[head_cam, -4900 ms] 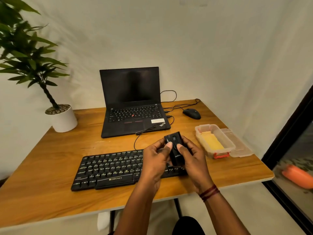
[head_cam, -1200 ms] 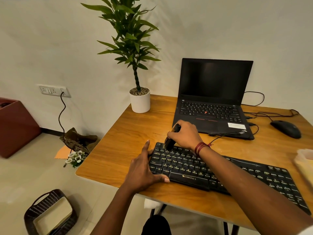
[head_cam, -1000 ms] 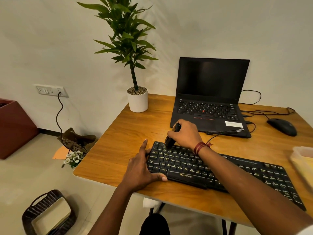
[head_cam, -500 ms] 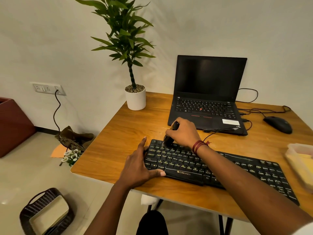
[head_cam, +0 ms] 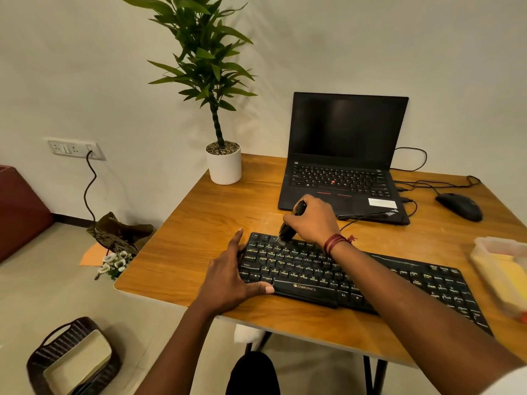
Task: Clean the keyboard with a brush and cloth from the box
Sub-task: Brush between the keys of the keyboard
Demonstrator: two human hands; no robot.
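A black keyboard (head_cam: 370, 280) lies across the front of the wooden table (head_cam: 199, 229). My right hand (head_cam: 313, 220) grips a black brush (head_cam: 288, 230), tilted, with its bristle end on the top-left key rows. My left hand (head_cam: 228, 277) rests on the keyboard's left end, thumb along the front edge and fingers up the side. At the right edge stands the clear plastic box (head_cam: 484, 246) with a yellow cloth (head_cam: 499, 277) inside, blurred and partly cut off.
An open black laptop (head_cam: 342, 166) stands behind the keyboard, with cables and a black mouse (head_cam: 459, 206) to its right. A potted plant (head_cam: 224, 163) sits at the back left corner. On the floor are a dark basket (head_cam: 71, 360) and a cable to a wall socket (head_cam: 75, 149).
Since five seconds ago the brush went from both hands to my right hand alone, on the keyboard's left end. Over the last second the hands barely shift; the view pans slightly.
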